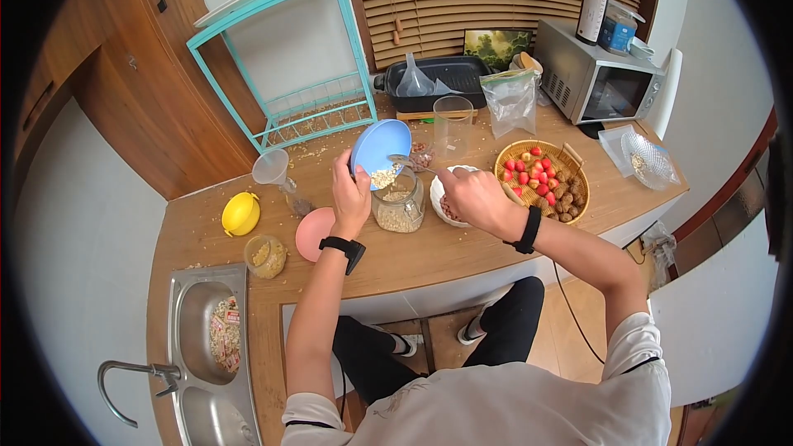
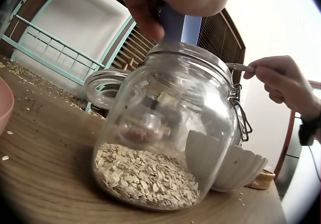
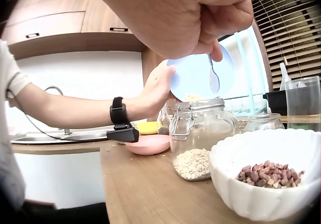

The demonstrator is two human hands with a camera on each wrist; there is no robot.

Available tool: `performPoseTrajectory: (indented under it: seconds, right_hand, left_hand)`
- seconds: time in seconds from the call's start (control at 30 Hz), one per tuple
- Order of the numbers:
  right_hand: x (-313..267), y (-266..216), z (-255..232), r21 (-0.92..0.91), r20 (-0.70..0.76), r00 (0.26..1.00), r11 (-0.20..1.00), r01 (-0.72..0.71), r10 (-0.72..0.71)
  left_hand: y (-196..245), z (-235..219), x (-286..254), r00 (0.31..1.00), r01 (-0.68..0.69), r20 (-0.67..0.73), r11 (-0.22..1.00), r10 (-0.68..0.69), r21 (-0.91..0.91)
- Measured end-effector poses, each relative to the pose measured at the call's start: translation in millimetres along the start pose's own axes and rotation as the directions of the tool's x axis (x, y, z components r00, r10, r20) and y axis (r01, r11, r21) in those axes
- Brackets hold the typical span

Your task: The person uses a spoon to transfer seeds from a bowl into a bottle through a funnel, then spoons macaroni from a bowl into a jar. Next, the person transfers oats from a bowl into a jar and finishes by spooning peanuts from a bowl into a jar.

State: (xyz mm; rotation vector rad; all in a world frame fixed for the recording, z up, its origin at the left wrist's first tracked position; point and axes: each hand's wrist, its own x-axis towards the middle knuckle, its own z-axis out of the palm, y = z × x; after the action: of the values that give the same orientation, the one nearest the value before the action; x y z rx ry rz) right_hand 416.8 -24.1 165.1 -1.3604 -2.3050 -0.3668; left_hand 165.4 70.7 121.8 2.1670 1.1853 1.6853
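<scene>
My left hand (image 1: pixel 353 196) grips the rim of a blue bowl (image 1: pixel 382 144), tilted over the mouth of a glass clip-top jar (image 1: pixel 400 213). Oat flakes (image 1: pixel 384 177) lie at the bowl's lower edge. Between the fingers and thumb of my right hand (image 1: pixel 479 201) is a metal spoon (image 3: pixel 214 78), its head at the bowl's inside. Flakes (image 2: pixel 145 176) fill the bottom part of the jar in the left wrist view. Beside the jar stands a white fluted bowl (image 3: pixel 261 194) with reddish-brown nuts (image 3: pixel 271 176).
A basket (image 1: pixel 581 213) of red fruit and walnuts stands right of the white bowl. Left are a pink bowl (image 1: pixel 312 233), a yellow bowl (image 1: pixel 240 214), another jar (image 1: pixel 265 257) and the sink (image 1: pixel 206 281). Behind stand a clear cylinder (image 1: pixel 453 128) and a black pan (image 1: pixel 454 74).
</scene>
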Motion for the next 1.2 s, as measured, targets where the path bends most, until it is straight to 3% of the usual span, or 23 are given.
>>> performPoseTrajectory:
  seconds: [1.2]
  right_hand:
    - [-12.9,-4.4,1.8,0.057,0.004,0.999,0.998,0.041,-0.041]
  left_hand:
    - [-7.0,5.1,-6.3,0.988,-0.154,0.003,0.988,0.153,0.015]
